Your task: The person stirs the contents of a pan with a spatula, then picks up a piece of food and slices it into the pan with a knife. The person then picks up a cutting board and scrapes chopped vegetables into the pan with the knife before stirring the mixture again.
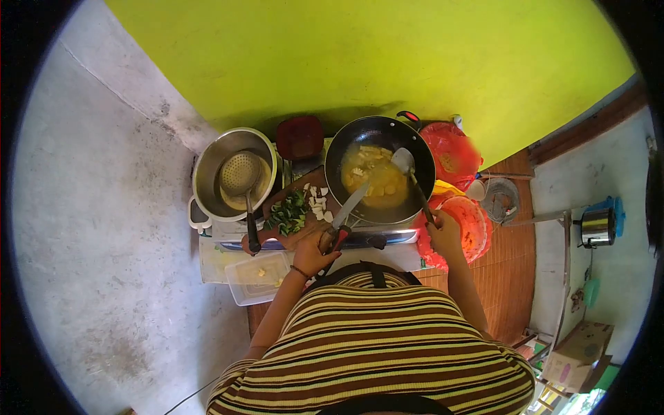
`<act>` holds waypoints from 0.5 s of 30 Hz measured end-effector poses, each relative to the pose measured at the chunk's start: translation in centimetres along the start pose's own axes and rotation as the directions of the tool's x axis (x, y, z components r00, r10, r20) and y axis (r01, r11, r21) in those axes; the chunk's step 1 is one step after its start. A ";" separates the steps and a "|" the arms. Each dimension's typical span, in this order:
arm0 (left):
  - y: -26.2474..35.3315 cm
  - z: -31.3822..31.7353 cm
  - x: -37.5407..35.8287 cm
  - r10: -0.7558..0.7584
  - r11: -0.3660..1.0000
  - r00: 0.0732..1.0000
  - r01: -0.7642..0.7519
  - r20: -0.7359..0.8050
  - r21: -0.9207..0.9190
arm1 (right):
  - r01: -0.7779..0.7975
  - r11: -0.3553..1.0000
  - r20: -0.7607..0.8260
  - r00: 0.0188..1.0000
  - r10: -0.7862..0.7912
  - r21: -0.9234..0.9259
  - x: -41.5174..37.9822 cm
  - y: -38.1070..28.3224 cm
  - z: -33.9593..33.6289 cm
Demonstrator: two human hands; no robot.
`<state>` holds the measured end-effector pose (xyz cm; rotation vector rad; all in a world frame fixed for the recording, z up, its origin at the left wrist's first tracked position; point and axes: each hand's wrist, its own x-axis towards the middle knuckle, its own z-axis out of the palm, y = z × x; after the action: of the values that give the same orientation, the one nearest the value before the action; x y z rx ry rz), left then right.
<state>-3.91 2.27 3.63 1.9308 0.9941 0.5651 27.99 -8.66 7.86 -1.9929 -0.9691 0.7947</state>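
My left hand (312, 254) is closed around a knife (351, 205), its blade pointing up and right over the near rim of the wok (377, 130). The wok's black-and-red handle (339, 239) lies right at those fingers. A spatula (419, 194) is gripped in my right hand (446, 236), its metal head resting inside the wok among yellowish liquid and pale pieces of food (377, 181). Left of the wok, a wooden cutting board (304, 238) bears chopped green leaves (289, 213) and white slices (319, 203).
A steel pot (202, 169) with a skimmer (241, 173) across it stands at left. Behind the board is a dark red container (300, 137). A clear plastic tub (242, 290) sits at front left. Red plastic bags (453, 149) and a red basin (465, 225) stand at right.
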 end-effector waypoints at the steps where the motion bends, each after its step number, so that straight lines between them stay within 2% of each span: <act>1: 0.2 -0.1 0.0 0.012 1.000 1.000 -0.012 -0.012 0.028 | -0.074 0.997 0.019 0.997 0.074 0.019 -0.2 -0.6 -0.4; 4: 0.9 -0.4 0.0 0.018 0.998 1.000 -0.017 -0.017 0.056 | -0.221 0.963 0.200 0.962 0.189 0.155 -0.4 -0.9 -0.7; 7: 1.1 -0.6 0.1 -0.032 0.997 0.999 0.031 0.018 0.068 | -0.431 0.844 0.382 0.874 0.302 0.319 0.0 -1.2 -0.4; 10: 1.2 -0.7 0.1 -0.097 0.993 0.993 0.092 0.063 0.076 | -0.502 0.708 0.467 0.842 0.269 0.498 0.3 -0.2 0.4; 13: 1.3 -0.8 0.0 -0.088 0.993 0.995 0.084 0.054 0.080 | -0.510 0.695 0.484 0.835 0.260 0.507 -0.2 -0.5 0.6; 15: 1.1 -0.6 -0.1 -0.035 0.996 0.999 0.033 0.016 0.083 | -0.444 0.732 0.468 0.862 0.193 0.516 -0.6 -0.7 0.6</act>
<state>-3.93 2.17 4.93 1.9842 1.0522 0.4937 26.96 -8.69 8.24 -1.4541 -0.4500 1.5324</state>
